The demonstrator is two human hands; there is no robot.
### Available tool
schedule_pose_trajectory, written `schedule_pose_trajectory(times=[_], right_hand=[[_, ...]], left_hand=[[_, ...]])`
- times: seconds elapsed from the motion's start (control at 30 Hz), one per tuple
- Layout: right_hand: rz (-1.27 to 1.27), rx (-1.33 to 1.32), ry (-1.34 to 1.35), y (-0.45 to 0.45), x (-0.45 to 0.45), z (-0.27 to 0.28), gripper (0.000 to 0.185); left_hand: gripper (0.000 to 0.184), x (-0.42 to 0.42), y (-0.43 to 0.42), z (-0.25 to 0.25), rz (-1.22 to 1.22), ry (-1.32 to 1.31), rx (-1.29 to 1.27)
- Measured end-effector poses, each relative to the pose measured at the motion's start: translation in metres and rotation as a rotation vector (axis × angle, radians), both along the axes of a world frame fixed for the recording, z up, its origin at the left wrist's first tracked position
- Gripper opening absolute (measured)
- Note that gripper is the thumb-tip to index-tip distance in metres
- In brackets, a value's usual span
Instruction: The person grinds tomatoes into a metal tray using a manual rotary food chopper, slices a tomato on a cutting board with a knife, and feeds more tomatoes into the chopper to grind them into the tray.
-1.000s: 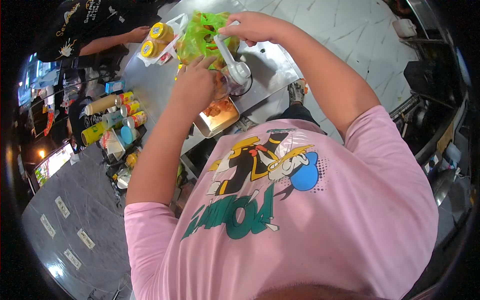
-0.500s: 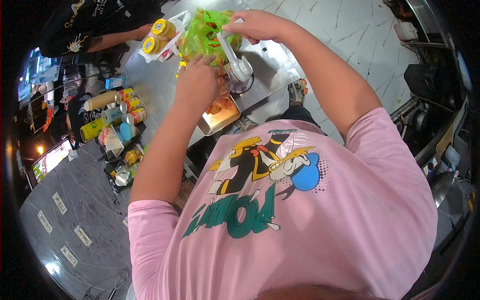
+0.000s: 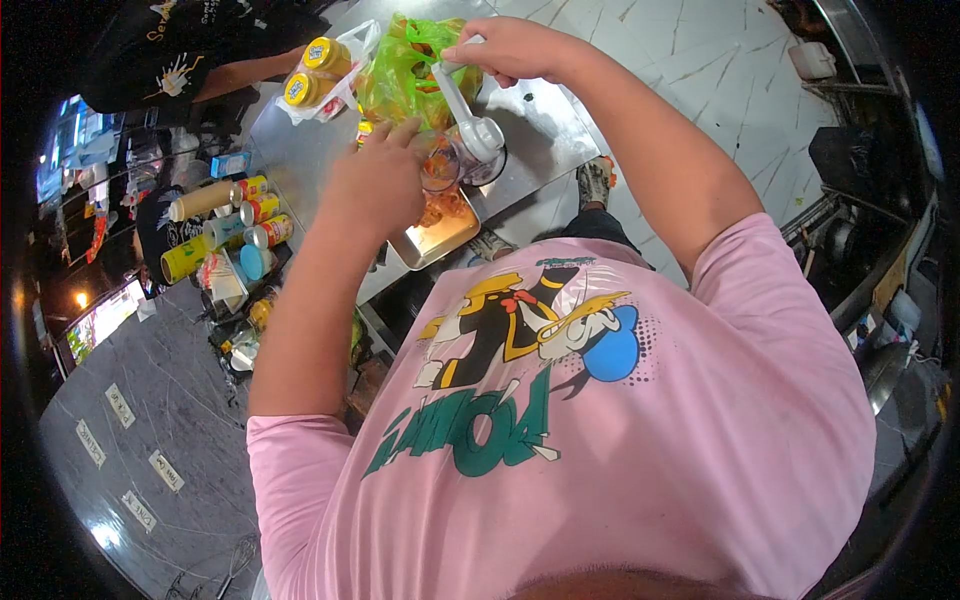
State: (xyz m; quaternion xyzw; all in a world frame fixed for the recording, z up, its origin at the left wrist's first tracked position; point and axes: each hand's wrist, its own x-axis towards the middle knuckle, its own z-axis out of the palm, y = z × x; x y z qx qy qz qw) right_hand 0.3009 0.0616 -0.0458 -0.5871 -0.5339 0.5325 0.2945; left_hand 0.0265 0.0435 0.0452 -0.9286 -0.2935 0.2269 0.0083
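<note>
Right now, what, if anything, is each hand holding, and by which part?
The right hand holds the white tool by the handle end opposite its round head. Whether the left hand, its palm hidden, holds anything cannot be told.

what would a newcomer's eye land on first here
Probably the pink shirt with its cartoon print, filling the lower middle of the view. Next, likely the bright green bag at the top, on the metal table, with yellow-lidded jars to its left. By the bag's right edge, the right grip holds a white tool.
</note>
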Motion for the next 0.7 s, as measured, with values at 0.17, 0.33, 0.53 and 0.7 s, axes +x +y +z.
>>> schedule_pose_trajectory(times=[0.17, 0.33, 0.53, 0.7], right_hand=[[0.004, 0.002, -0.019, -0.001, 0.002, 0.0, 0.055], [0.0, -0.013, 0.0, 0.001, 0.001, -0.002, 0.054], [-0.003, -0.017, -0.01, 0.001, 0.001, -0.005, 0.051], [-0.014, -0.045, -0.013, 0.003, -0.001, 0.0, 0.048]], left_hand=[[0.047, 0.004, 0.001, 0.008, 0.108, 0.032, -0.195], [0.046, -0.008, 0.007, 0.004, 0.167, -0.066, -0.291], [0.045, -0.002, -0.01, 0.034, 0.183, -0.306, -0.198], [0.048, -0.006, -0.016, 0.015, 0.248, -0.11, -0.285]])
